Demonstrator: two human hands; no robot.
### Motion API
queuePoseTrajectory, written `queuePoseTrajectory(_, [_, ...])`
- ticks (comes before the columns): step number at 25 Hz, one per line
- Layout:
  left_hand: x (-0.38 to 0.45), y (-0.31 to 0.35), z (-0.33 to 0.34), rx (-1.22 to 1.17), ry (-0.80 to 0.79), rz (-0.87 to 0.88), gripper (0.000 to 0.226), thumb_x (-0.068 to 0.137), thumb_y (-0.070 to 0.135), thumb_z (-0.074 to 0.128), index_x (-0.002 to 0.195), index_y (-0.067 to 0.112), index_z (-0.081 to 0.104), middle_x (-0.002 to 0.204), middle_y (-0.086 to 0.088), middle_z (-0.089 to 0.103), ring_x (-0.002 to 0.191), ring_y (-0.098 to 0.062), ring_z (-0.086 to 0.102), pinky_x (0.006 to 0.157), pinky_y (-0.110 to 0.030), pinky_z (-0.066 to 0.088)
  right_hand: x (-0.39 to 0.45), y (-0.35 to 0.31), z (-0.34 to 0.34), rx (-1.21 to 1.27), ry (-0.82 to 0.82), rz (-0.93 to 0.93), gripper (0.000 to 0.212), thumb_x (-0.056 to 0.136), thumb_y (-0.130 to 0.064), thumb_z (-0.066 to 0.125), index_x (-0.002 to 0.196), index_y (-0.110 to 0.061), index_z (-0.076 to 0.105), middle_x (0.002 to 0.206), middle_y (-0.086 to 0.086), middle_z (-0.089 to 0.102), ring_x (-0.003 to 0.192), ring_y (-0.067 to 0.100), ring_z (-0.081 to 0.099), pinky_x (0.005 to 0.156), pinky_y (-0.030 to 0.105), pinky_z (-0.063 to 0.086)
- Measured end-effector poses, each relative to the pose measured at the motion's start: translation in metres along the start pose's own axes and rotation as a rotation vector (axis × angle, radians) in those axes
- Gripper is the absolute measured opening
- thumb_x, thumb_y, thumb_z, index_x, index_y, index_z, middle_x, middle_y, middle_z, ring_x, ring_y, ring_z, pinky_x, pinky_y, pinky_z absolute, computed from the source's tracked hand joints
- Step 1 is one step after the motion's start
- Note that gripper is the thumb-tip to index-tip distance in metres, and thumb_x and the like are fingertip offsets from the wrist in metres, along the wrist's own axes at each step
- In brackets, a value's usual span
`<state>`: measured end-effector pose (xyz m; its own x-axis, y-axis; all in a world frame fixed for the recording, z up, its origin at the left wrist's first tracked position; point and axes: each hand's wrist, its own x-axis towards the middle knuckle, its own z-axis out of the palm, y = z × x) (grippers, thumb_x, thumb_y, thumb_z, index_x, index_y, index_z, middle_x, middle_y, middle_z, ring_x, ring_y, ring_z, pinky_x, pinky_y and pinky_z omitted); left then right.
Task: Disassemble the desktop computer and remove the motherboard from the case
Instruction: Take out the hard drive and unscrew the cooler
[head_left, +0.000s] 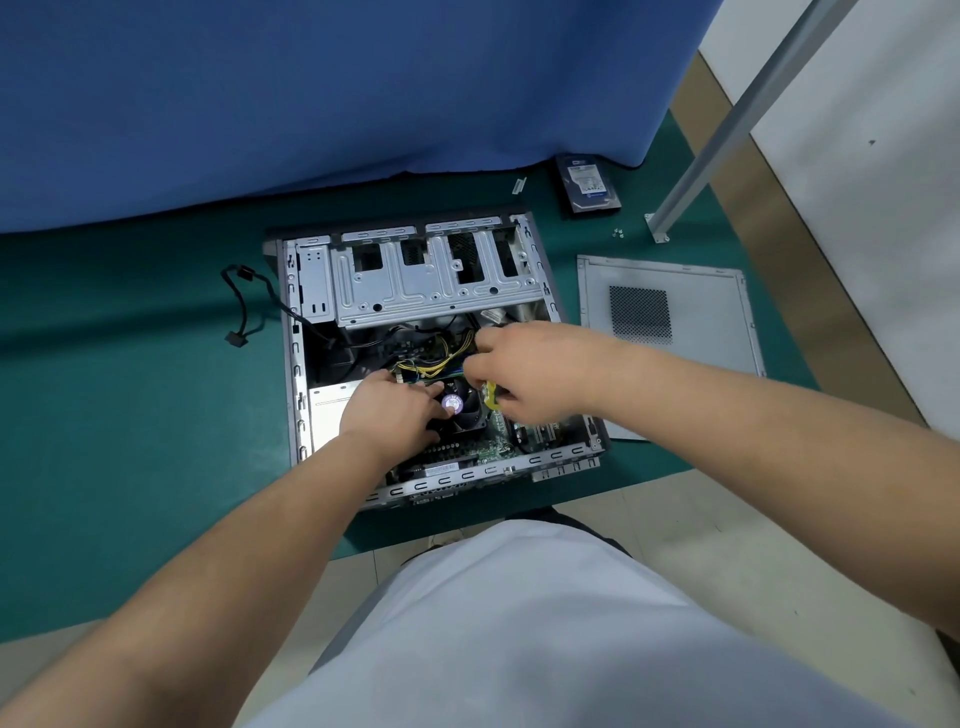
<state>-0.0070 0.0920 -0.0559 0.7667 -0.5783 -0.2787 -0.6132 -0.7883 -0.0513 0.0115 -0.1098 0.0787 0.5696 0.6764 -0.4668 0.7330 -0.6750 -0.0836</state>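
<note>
case (311, 364) flat, open side up, long axis front-to-back

Matt grey sheet-metal case (436, 291), perforated metal side panel (670, 332), blue cloth drape (311, 93)

Place: electronics repair workshop or training lab | bench covered in dark green mat (130, 364) | blue fabric partition (311, 93) behind | grey aluminium frame post (727, 119) bolted down | opened grey metal computer case (441, 270), detached side panel (670, 332), loose hard drive (589, 182)
</note>
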Motion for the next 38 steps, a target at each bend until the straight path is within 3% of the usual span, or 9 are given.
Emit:
queuePoseTrajectory(3, [0.000, 0.000, 0.000, 0.006, 0.011, 0.000, 0.041, 0.098, 0.059, 0.050, 0.139, 0.055, 0.052, 0.159, 0.020, 0.039, 0.121, -0.009, 0.062, 0.096, -0.033, 0.039, 0.004, -0.010, 0.014, -0.071, 0.227, 0.332, 0.056, 0.102, -0.063, 0.029, 0.122, -0.016, 0.053, 0.071, 0.001, 0.052, 0.081, 0.033, 0.066, 0.053, 0.033, 0.032])
queuePoseTrajectory(5, [0.000, -0.001, 0.001, 0.009, 0.008, -0.002, 0.041, 0.098, 0.058, 0.050, 0.139, 0.055, 0.052, 0.160, 0.020, 0.038, 0.120, -0.009, 0.063, 0.095, -0.033, 0.038, 0.008, -0.011, 0.019, -0.163, 0.308, 0.396, 0.058, 0.105, -0.061, 0.024, 0.121, -0.013, 0.054, 0.078, 0.006, 0.064, 0.077, 0.033, 0.067, 0.049, 0.032, 0.025])
queuePoseTrajectory(10, [0.001, 0.000, -0.001, 0.022, 0.021, 0.004, 0.038, 0.097, 0.058, 0.051, 0.135, 0.055, 0.055, 0.150, 0.019, 0.052, 0.113, -0.010, 0.066, 0.094, -0.032, 0.040, -0.002, 0.007, 0.005, 0.061, 0.144, -0.161, 0.018, 0.100, -0.033, 0.057, 0.116, -0.028, 0.062, 0.100, -0.001, 0.045, 0.088, 0.023, 0.054, 0.069, 0.037, 0.046])
queuePoseTrajectory(16, [0.002, -0.002, 0.004, 0.002, 0.007, -0.011, 0.041, 0.098, 0.060, 0.050, 0.139, 0.056, 0.051, 0.159, 0.021, 0.039, 0.117, -0.009, 0.064, 0.094, -0.033, 0.038, 0.009, -0.009, 0.021, -0.092, 0.297, 0.473, 0.064, 0.101, -0.069, 0.027, 0.117, -0.014, 0.056, 0.072, 0.002, 0.052, 0.075, 0.032, 0.066, 0.047, 0.029, 0.021])
queuePoseTrajectory(21, [0.002, -0.001, 0.003, 0.016, 0.005, -0.005, 0.039, 0.097, 0.059, 0.050, 0.136, 0.056, 0.054, 0.153, 0.022, 0.046, 0.111, -0.010, 0.066, 0.089, -0.032, 0.037, -0.002, 0.007, 0.006, -0.012, 0.117, -0.114, 0.012, 0.102, -0.030, 0.051, 0.110, -0.027, 0.059, 0.100, 0.002, 0.047, 0.095, 0.026, 0.052, 0.068, 0.035, 0.041])
queuePoseTrajectory(27, [0.002, -0.001, 0.004, 0.001, -0.013, -0.023, 0.041, 0.098, 0.058, 0.050, 0.139, 0.055, 0.052, 0.160, 0.020, 0.037, 0.118, -0.009, 0.064, 0.094, -0.033, 0.037, 0.010, -0.012, 0.019, -0.126, 0.318, 0.429, 0.053, 0.105, -0.060, 0.031, 0.116, -0.013, 0.053, 0.068, 0.003, 0.052, 0.066, 0.029, 0.055, 0.047, 0.030, 0.025])
queuePoseTrajectory(32, [0.001, 0.001, 0.004, -0.013, -0.024, -0.024, 0.041, 0.099, 0.058, 0.049, 0.139, 0.056, 0.051, 0.161, 0.021, 0.034, 0.119, -0.008, 0.064, 0.095, -0.033, 0.036, 0.002, 0.011, 0.011, 0.085, 0.069, -0.055, 0.009, 0.098, -0.019, 0.056, 0.102, -0.027, 0.060, 0.101, -0.007, 0.058, 0.089, 0.019, 0.057, 0.071, 0.033, 0.043])
queuePoseTrajectory(36, [0.001, 0.001, 0.003, -0.023, -0.019, -0.031, 0.042, 0.099, 0.059, 0.050, 0.140, 0.055, 0.050, 0.162, 0.021, 0.033, 0.121, -0.008, 0.063, 0.098, -0.033, 0.037, -0.003, 0.013, 0.020, 0.310, 0.197, 0.187, 0.017, 0.093, -0.039, 0.058, 0.106, -0.028, 0.060, 0.082, -0.004, 0.063, 0.082, 0.021, 0.063, 0.064, 0.035, 0.050])
queuePoseTrajectory(38, [0.001, 0.000, 0.004, -0.018, -0.016, -0.030, 0.043, 0.099, 0.059, 0.049, 0.141, 0.055, 0.050, 0.162, 0.021, 0.032, 0.122, -0.008, 0.063, 0.098, -0.034, 0.037, 0.000, 0.008, 0.024, 0.204, 0.264, 0.411, 0.046, 0.100, -0.062, 0.039, 0.115, -0.022, 0.055, 0.067, -0.003, 0.048, 0.069, 0.026, 0.055, 0.052, 0.034, 0.039])
